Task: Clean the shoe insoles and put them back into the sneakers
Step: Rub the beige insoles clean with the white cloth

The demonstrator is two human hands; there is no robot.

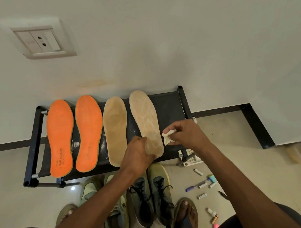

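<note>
Several insoles lie side by side on a black shoe rack [167, 104]: two orange insoles [61, 136] [89, 130] at the left and two tan insoles [115, 125] [145, 114] at the right. My left hand [137, 153] grips the heel end of the rightmost tan insole. My right hand [184, 131] pinches a crumpled white wipe [168, 138] just right of that insole. On the floor below stand a light green pair of sneakers [116, 212] and a dark laced pair of sneakers [152, 195].
The rack stands against a white wall with a socket plate [42, 41]. A white basket [191, 156] sits at the rack's right foot. Markers and small tubes [202, 185] are scattered on the tiled floor at the right. My sandalled feet [186, 215] flank the sneakers.
</note>
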